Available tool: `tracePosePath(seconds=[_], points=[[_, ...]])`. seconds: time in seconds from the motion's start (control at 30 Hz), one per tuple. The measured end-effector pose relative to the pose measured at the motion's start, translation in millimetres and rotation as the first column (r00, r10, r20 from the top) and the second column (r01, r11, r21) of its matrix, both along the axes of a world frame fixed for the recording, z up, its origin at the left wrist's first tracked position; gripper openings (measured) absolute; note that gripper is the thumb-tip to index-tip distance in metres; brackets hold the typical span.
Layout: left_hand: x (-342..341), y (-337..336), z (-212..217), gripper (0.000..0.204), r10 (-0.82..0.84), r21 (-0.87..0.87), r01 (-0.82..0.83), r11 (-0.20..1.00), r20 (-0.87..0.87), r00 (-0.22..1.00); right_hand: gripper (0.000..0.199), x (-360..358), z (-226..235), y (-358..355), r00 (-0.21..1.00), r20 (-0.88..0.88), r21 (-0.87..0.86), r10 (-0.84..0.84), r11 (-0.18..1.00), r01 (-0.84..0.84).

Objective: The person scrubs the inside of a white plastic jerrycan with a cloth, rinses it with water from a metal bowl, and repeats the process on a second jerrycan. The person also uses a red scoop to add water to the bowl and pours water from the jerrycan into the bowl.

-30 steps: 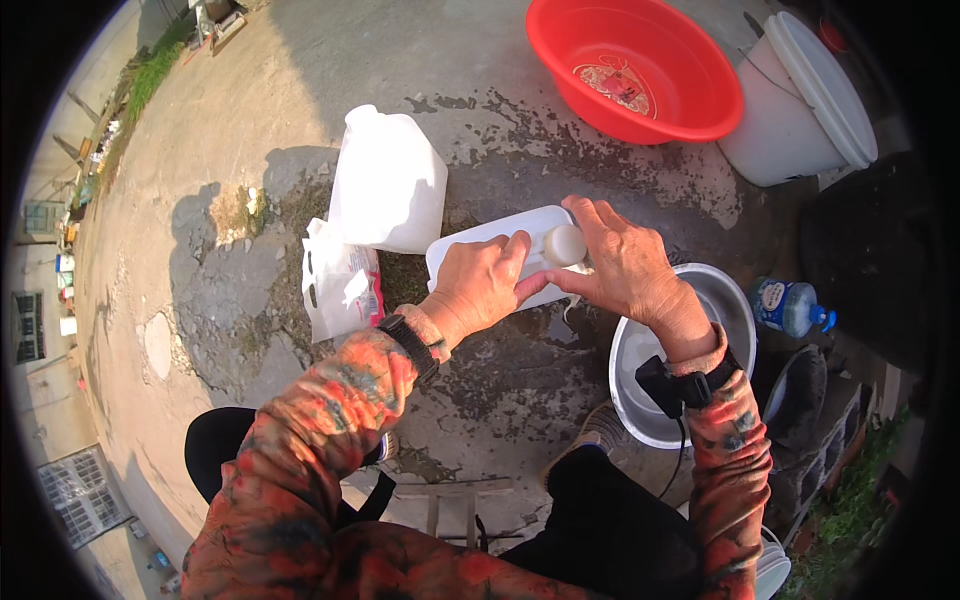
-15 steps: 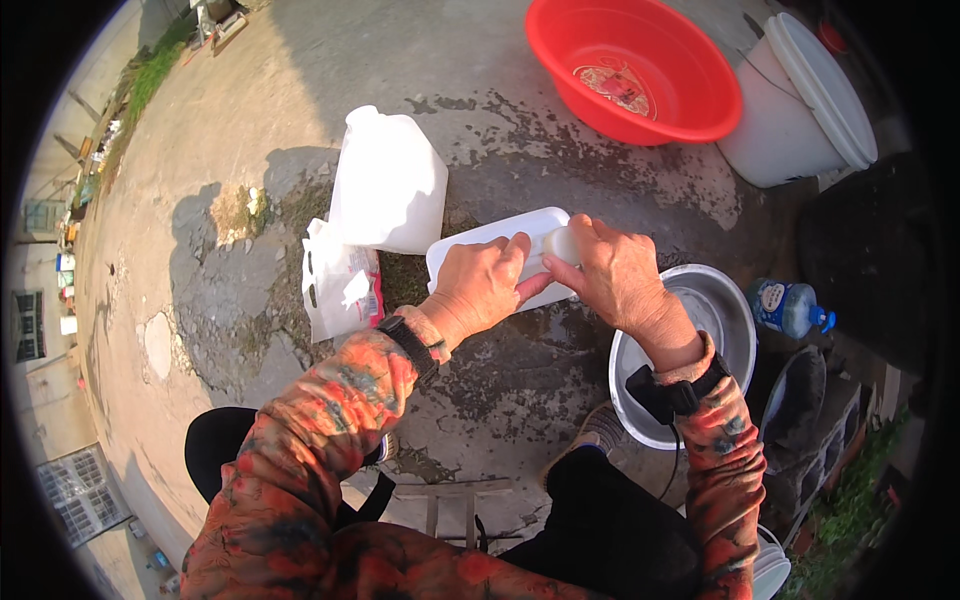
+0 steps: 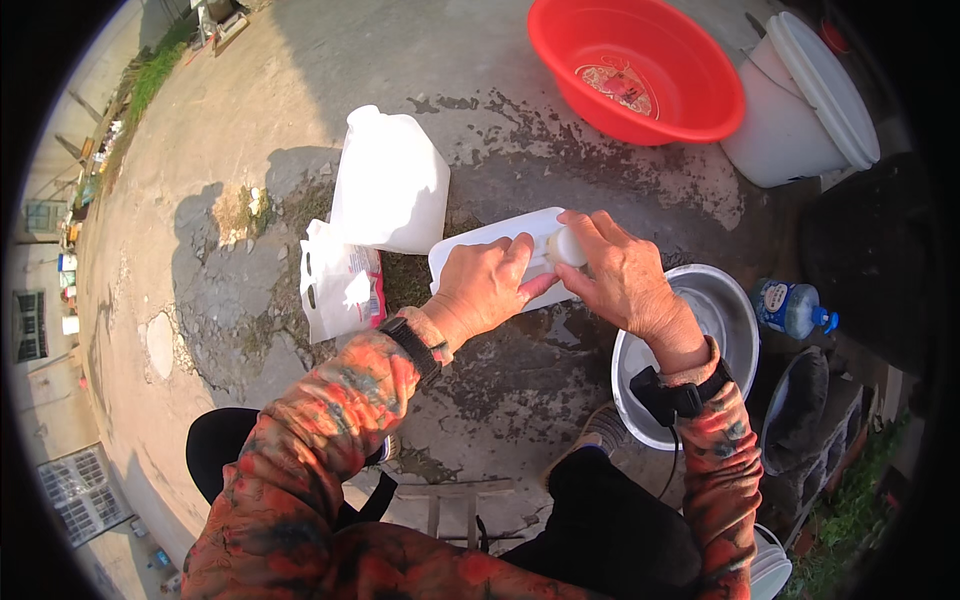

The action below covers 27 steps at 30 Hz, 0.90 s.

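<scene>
A white plastic jug [image 3: 525, 226] lies tilted in front of me, its mouth end to the right. My left hand [image 3: 480, 288] is closed around its handle, the thumb near the neck. The fingers of my right hand [image 3: 628, 278] are wrapped round the white screw cap [image 3: 566, 247] at the jug's mouth; whether the cap is still on the thread I cannot tell. Just beyond my left hand stands a larger white jug [image 3: 392, 185], and beside it lies a white and pink plastic bag [image 3: 340, 285].
A metal basin [image 3: 735, 330] sits below my right wrist, with a clear blue-pump bottle [image 3: 793, 308] to its right. A red basin [image 3: 690, 80] and a white bucket [image 3: 785, 120] stand at the far right. The concrete ground [image 3: 520, 360] is partly wet.
My right fingers have shifted slightly on the cap and opened out a little, so more of it shows. The left hand stays on the jug.
</scene>
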<state>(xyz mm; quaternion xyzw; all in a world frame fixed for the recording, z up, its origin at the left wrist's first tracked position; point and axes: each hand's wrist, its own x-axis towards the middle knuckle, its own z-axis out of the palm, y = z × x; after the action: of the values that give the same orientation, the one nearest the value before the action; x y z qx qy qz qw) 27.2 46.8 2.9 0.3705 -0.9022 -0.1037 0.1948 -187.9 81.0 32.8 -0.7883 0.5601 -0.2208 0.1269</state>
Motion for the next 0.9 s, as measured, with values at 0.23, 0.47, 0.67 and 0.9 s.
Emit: tracePosePath(seconds=[0.23,0.47,0.67,0.9], points=[[-1,2,4,0.047,0.023,0.030,-0.024,0.999,0.029,0.999,0.057,-2,3,-3,0.997,-0.080,0.044,0.010,0.999,-0.006],[-2,0,6,0.045,0.014,0.031,-0.013,0.999,-0.012,1.000,0.053,1,5,-2,0.998,-0.033,-0.015,-0.053,0.999,0.052],[-2,2,6,0.044,0.032,0.063,-0.034,0.997,0.032,0.999,0.056,-8,12,-1,0.975,0.192,0.102,-0.112,0.990,0.094],[-1,0,4,0.044,0.015,0.033,-0.014,0.999,-0.017,1.000,0.051,-35,-4,8,0.712,0.627,0.438,-0.316,0.899,0.013]])
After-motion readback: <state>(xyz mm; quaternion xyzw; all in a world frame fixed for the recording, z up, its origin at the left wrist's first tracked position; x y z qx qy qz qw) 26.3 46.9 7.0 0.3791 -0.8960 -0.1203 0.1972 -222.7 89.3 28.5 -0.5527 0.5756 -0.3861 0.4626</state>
